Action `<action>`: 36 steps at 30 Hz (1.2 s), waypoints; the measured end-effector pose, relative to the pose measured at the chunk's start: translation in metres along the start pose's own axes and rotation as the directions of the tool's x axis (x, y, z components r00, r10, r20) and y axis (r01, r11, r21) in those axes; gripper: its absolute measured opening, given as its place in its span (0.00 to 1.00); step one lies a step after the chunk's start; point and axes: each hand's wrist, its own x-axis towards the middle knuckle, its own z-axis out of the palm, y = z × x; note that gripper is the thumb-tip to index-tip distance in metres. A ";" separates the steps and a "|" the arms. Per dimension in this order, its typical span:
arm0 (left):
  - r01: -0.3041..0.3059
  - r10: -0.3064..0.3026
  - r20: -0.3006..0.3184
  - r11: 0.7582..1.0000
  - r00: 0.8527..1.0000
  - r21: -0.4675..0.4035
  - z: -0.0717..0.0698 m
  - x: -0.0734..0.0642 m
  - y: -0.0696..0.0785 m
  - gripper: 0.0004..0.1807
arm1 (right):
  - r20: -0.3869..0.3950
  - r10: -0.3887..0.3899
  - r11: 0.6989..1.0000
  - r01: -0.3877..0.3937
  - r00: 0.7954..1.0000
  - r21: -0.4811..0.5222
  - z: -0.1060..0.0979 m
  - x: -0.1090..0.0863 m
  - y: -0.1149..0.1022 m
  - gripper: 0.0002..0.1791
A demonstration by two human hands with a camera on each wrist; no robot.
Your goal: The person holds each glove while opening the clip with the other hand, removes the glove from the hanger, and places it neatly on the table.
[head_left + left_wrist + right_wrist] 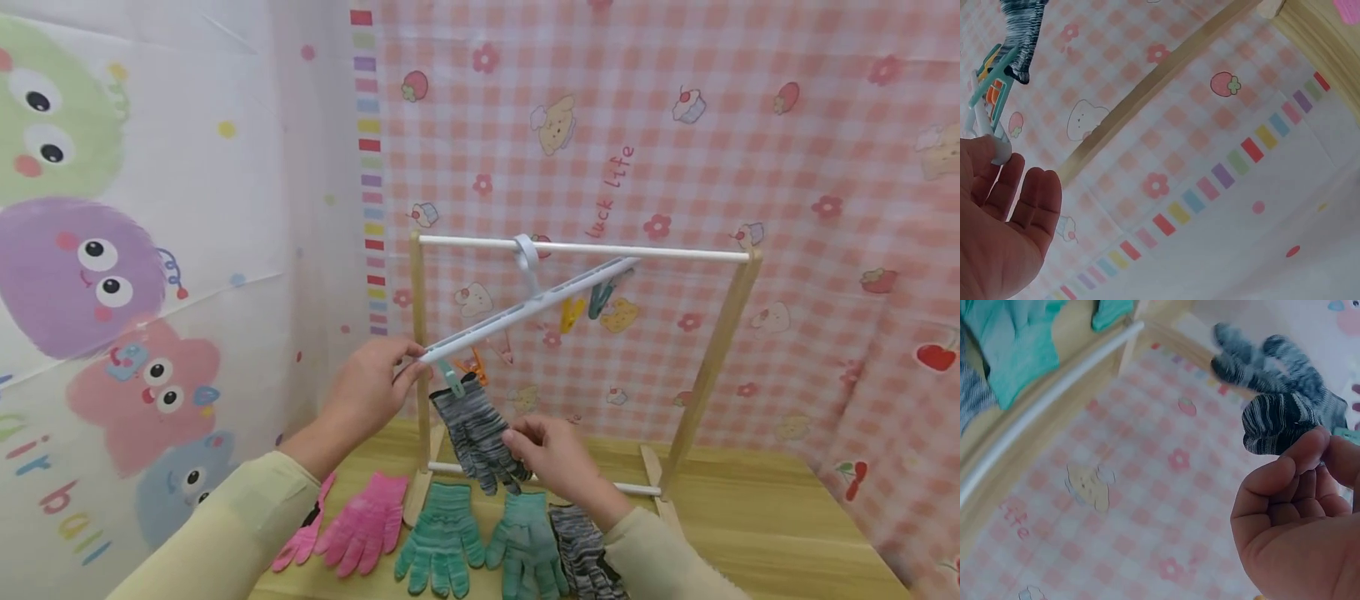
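A white clip hanger (495,319) hangs tilted from the rack's top rail, its left end low. My left hand (367,379) pinches that low end between thumb and fingers. Close by, a mint clothespin (452,379) on the hanger bites the cuff of a grey-and-black knit glove (476,433), which dangles fingers down. At the glove's right edge, my right hand (558,458) pinches the knit between thumb and fingertips; the right wrist view shows the glove's thumb (1279,422) just beyond the fingertips. Orange (474,365), yellow (572,315) and dark green (600,298) clothespins hang farther along the hanger.
The rack has wooden posts (708,383) and a white top rail (637,250). Along the front of the wooden table (780,517) lie pink gloves (365,525), green gloves (441,537) and another grey-and-black glove (581,546). Printed cloths (750,167) hang behind and at the left.
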 end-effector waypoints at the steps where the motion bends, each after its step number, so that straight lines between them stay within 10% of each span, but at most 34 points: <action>1: -0.009 0.009 -0.003 1.000 1.000 0.014 0.001 0.000 0.000 0.10 | -0.013 -0.006 1.000 0.006 1.000 -0.010 -0.003 0.000 -0.001 0.10; 10: -0.033 0.044 -0.151 0.997 0.988 0.072 0.009 -0.003 0.006 0.12 | -0.005 0.015 1.000 -0.015 1.000 -0.020 -0.013 0.000 -0.006 0.10; 20: 0.118 -0.154 -0.122 0.959 0.981 -0.257 0.011 -0.013 0.016 0.27 | -0.002 -0.006 0.999 0.006 1.000 -0.040 -0.007 -0.001 -0.005 0.08; 23: 0.043 -0.088 -0.209 0.977 0.974 -0.210 0.006 -0.019 0.017 0.32 | 0.010 -0.007 0.999 0.007 1.000 -0.038 -0.005 -0.001 -0.006 0.08; 26: -0.122 0.130 -0.282 0.991 0.951 0.045 -0.002 -0.021 0.021 0.28 | 0.031 -0.010 0.999 0.011 0.999 -0.033 -0.005 -0.002 -0.007 0.09; 30: -0.285 0.384 -0.154 0.852 0.910 0.440 -0.009 -0.011 0.032 0.26 | 0.034 -0.009 0.999 0.010 0.999 -0.031 -0.006 -0.003 -0.008 0.09; 36: -0.365 0.405 0.106 0.642 0.908 0.675 -0.011 0.004 0.047 0.18 | 0.051 -0.018 0.999 0.020 0.999 -0.041 -0.002 -0.003 -0.007 0.09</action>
